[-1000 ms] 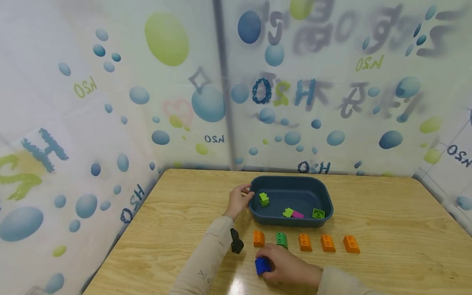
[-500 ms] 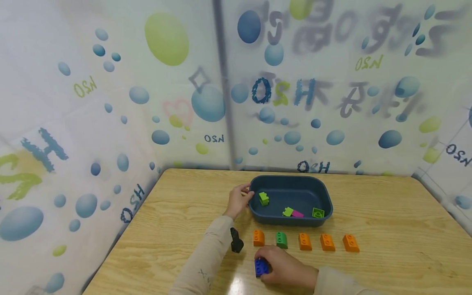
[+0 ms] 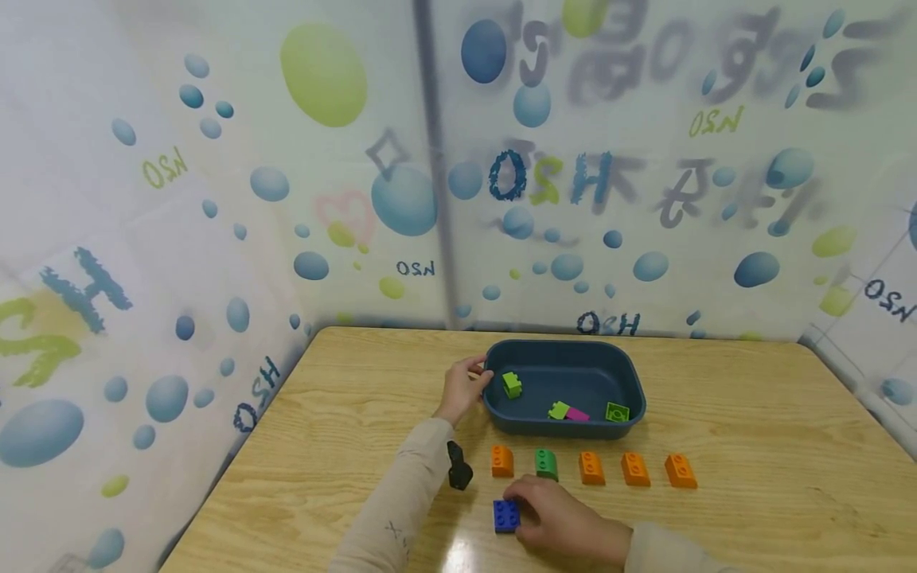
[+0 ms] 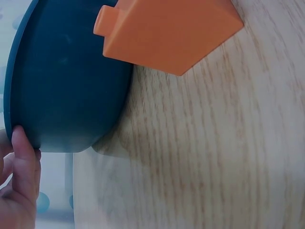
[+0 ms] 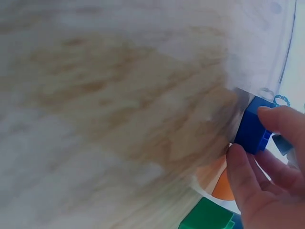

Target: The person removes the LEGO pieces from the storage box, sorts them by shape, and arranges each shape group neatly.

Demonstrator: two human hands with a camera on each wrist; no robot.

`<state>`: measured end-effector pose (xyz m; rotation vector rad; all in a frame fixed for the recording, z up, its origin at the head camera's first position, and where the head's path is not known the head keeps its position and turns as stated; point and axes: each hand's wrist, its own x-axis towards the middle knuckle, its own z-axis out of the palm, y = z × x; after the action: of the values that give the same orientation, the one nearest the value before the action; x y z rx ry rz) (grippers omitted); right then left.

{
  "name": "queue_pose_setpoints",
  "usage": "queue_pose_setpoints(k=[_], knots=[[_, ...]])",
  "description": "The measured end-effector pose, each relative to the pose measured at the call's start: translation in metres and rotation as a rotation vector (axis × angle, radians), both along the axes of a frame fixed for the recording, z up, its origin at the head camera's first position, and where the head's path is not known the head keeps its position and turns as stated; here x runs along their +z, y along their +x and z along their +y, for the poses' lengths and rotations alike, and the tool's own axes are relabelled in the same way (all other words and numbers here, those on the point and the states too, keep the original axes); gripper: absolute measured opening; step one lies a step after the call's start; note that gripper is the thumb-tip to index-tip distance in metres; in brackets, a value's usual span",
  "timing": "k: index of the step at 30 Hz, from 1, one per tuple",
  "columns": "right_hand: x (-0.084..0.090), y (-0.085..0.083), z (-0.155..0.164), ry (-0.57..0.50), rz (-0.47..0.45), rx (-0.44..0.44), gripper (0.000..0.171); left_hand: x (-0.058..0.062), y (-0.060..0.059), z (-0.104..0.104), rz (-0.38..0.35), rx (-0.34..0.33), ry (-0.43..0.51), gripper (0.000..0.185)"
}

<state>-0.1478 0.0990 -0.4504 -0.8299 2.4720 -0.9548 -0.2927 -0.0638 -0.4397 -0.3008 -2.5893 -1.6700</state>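
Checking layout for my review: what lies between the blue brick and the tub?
In the head view, the brick row lies between blue brick and tub; its green brick is nearest that line.

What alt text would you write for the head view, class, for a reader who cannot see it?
A person's right hand grips a blue brick on a wooden table, below a row of four orange bricks and one green; the left hand holds the rim of a dark blue tub.

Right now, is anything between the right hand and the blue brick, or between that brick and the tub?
Nothing separates the right hand from the blue brick; its fingers touch it. Between brick and dark tub stands the row's orange brick and green brick.
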Motion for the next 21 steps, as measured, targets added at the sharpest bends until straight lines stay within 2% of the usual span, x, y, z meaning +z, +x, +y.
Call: queue_pose_setpoints(k=[13,21], knots=[[0.0003,-0.0045,-0.0027,-0.007,-0.010,-0.003,0.031,0.0006,-0.0008,-0.0002,-0.001,0.003,-0.005,0.034],[0.0017,-0.0040,-0.0027,0.002,0.019,0.009,0.031,-0.0005,-0.0015,-0.0002,-0.005,0.003,-0.012,0.034]])
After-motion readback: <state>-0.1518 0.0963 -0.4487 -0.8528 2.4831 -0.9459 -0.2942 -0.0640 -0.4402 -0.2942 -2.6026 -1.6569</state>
